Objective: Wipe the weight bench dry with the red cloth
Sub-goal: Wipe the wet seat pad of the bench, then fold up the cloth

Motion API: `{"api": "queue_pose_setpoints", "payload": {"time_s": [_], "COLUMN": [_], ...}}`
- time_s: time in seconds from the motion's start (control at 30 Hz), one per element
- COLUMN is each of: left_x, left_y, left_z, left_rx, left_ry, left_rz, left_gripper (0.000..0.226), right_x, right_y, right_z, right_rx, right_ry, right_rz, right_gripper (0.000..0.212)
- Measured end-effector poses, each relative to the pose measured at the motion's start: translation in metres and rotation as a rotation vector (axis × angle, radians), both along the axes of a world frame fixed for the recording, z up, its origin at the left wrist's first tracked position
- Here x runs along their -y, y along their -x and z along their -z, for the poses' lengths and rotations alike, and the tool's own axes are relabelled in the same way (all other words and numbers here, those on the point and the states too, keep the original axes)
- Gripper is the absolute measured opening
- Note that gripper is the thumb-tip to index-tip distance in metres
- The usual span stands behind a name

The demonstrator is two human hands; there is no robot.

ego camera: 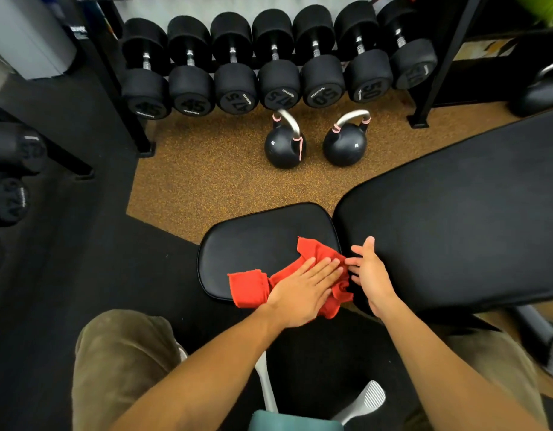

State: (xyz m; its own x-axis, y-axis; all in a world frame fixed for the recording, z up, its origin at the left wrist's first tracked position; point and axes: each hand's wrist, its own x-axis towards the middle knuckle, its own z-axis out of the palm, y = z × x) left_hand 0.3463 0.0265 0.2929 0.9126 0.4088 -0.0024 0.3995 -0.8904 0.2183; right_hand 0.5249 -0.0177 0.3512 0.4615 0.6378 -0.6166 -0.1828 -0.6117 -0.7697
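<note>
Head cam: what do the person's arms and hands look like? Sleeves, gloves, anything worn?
Both forearms are bare up to the frame edge, with no sleeves visible. The left hand and right hand are bare: no gloves, and no watch, rings or wristbands visible. Below them, olive-khaki trousers cover the knees.

Middle of the red cloth (pixel 312 259) covered by the flat left hand (pixel 300 293); contact underneath not visible. Cloth's right edge dropping into the dark gap between seat pad (pixel 256 244) and back pad (pixel 455 228), lost there. Right hand (pixel 370 272) with splayed fingers over that gap; touching the worktop or hovering, impossible to tell. Back pad cut off by the right edge. Worktop frame mostly hidden below the pads. Dumbbells (pixel 278 85) at far left blurred, numbers unreadable. Kettlebell (pixel 542 91) at right edge cropped. Green object (pixel 545 7) at top right corner cut off, unidentifiable. Wetness of the pads not discernible.
</note>
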Motion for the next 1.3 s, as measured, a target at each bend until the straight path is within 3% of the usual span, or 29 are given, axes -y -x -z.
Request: {"api": "queue_pose_setpoints", "payload": {"time_s": [0.1, 0.3, 0.47, 0.53, 0.77, 0.93, 1.03, 1.13, 1.23, 1.3], "left_x": [0.009, 0.011, 0.03, 0.04, 0.068, 0.081, 0.086, 0.09, 0.092, 0.093], "left_y": [0.029, 0.091, 0.111, 0.118, 0.141, 0.156, 0.16, 0.16, 0.165, 0.172], "left_z": [0.004, -0.004, -0.03, -0.051, -0.129, -0.183, -0.204, -0.213, -0.213, -0.21], "left_rx": [0.036, 0.06, 0.251, 0.345, 0.597, 0.788, 0.938, 1.111, 1.269, 1.297], "left_ry": [0.004, 0.198, 0.558, 0.606, 0.673, 0.67, 0.708, 0.873, 0.957, 0.944], "left_rz": [-0.025, -0.148, -0.577, -0.68, -0.679, -0.796, -0.909, -1.033, -1.163, -1.229], "left_gripper": [0.055, 0.06, 0.047, 0.046, 0.037, 0.031, 0.027, 0.023, 0.02, 0.022], "right_x": [0.014, 0.045, 0.07, 0.079, 0.092, 0.093, 0.09, 0.085, 0.077, 0.071], "right_y": [0.009, 0.032, 0.057, 0.071, 0.127, 0.151, 0.162, 0.172, 0.18, 0.181], "right_z": [-0.006, -0.019, -0.03, -0.036, -0.071, -0.097, -0.113, -0.125, -0.131, -0.133], "right_rx": [0.009, 0.008, 0.011, 0.012, 0.089, 0.251, 0.266, 0.224, 0.121, 0.025], "right_ry": [-0.004, 0.006, 0.042, 0.024, -0.04, -0.178, -0.251, -0.306, -0.359, -0.392], "right_rz": [-0.005, -0.012, -0.146, -0.26, -0.675, -0.808, -0.832, -0.83, -0.778, -0.719], "right_gripper": [0.076, 0.07, 0.054, 0.052, 0.092, 0.089, 0.073, 0.046, 0.016, 0.009]}}
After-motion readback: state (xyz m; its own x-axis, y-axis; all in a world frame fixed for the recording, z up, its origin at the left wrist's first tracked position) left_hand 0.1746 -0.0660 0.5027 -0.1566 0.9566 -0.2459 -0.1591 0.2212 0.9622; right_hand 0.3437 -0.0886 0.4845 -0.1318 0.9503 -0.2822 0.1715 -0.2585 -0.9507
